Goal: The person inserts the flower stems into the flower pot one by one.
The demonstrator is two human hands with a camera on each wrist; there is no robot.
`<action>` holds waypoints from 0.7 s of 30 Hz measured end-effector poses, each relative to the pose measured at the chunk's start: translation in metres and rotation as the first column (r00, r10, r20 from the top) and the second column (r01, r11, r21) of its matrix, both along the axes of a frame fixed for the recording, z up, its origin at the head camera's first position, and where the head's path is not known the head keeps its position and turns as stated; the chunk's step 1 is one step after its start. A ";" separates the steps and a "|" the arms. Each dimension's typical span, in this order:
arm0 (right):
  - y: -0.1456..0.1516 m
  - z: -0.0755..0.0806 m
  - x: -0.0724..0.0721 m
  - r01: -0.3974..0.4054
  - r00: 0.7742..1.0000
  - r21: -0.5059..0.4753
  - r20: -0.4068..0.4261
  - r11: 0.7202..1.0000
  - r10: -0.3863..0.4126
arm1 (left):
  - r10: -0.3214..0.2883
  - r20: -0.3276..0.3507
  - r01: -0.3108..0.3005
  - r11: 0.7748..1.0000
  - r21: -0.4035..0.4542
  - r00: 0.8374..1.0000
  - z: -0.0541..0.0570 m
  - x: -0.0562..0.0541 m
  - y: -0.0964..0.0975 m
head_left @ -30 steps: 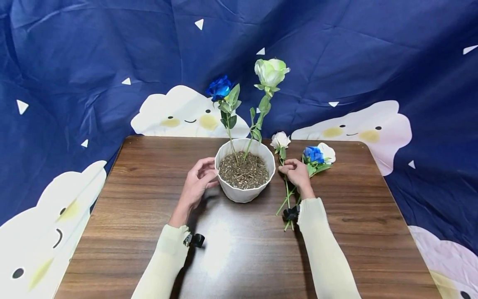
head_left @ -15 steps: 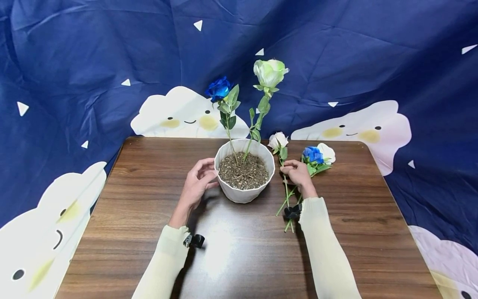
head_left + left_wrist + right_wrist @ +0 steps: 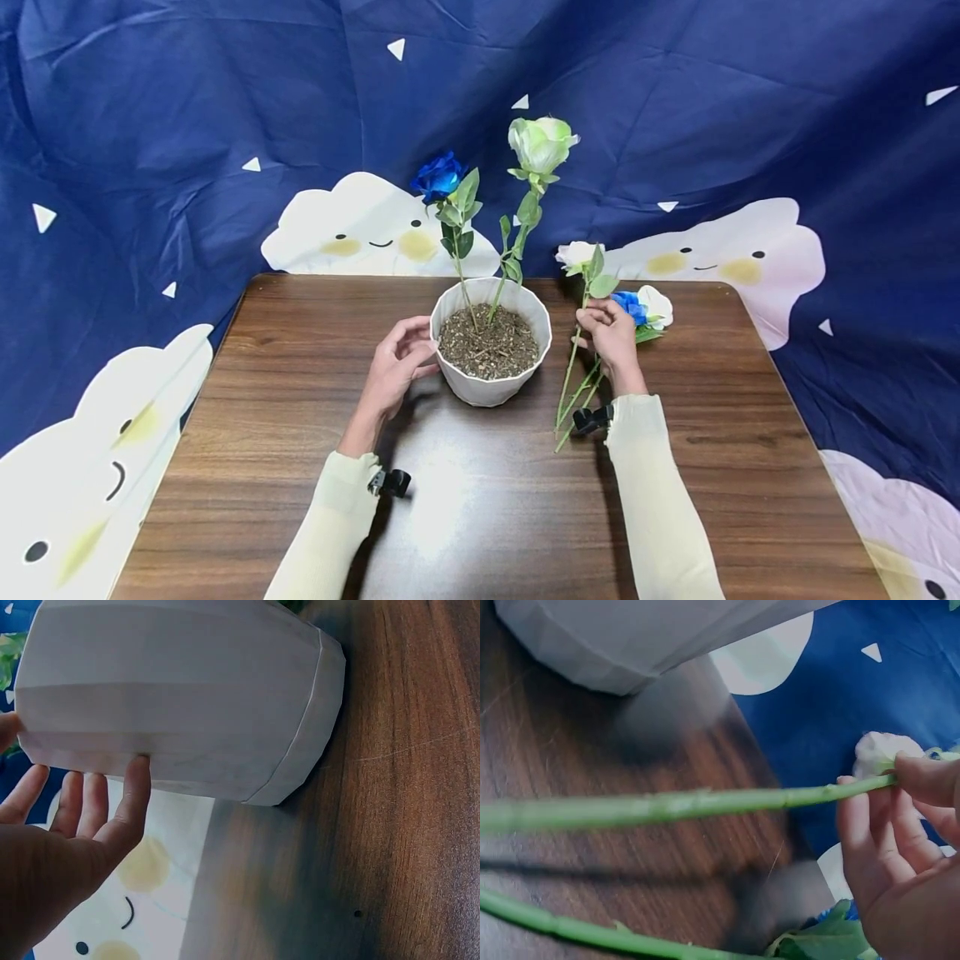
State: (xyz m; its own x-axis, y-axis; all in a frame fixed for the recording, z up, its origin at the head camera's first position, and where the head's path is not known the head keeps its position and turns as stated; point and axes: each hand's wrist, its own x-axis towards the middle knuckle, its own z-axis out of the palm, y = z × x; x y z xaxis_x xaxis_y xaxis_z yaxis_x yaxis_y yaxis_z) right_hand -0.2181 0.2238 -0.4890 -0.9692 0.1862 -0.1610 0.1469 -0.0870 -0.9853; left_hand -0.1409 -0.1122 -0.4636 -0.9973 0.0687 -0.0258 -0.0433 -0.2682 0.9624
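Note:
My right hand (image 3: 611,337) pinches the green stem of a pale pinkish-white rose (image 3: 579,255) between thumb and fingers. In the right wrist view, that stem (image 3: 727,806) runs out from the right hand (image 3: 907,847), above the tabletop. My left hand (image 3: 393,367) rests against the left side of a white faceted flowerpot (image 3: 487,392). Its fingertips touch the outer wall of the pot (image 3: 180,712) in the left wrist view. Soil (image 3: 487,346) fills the pot. A blue rose (image 3: 439,177) and a tall green-white rose (image 3: 542,146) stand upright in it.
Right of the right hand lie a blue rose (image 3: 630,307) and a white rose (image 3: 657,305), their stems crossing below the hand. Everything stands on a brown wooden table (image 3: 300,400). A dark blue cloth (image 3: 637,108) with clouds hangs behind.
The right hand has lifted the pinkish-white rose off the table and moved slightly right and away, tilting its stem. The left hand stays at the pot.

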 end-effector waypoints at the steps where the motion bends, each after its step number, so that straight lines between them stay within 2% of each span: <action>1: 0.000 0.001 0.000 0.013 1.000 -0.015 -0.009 1.000 -0.013 | 0.000 0.000 0.000 1.000 0.000 1.000 0.000 0.000 0.000; 11: 0.001 0.010 0.003 0.096 0.993 -0.146 -0.047 0.985 -0.104 | 0.001 0.001 -0.001 1.000 0.005 1.000 -0.001 0.000 0.000; 21: 0.002 0.023 0.002 0.096 0.987 -0.254 -0.103 0.962 -0.126 | -0.004 -0.003 0.004 1.000 0.013 1.000 0.000 0.000 -0.001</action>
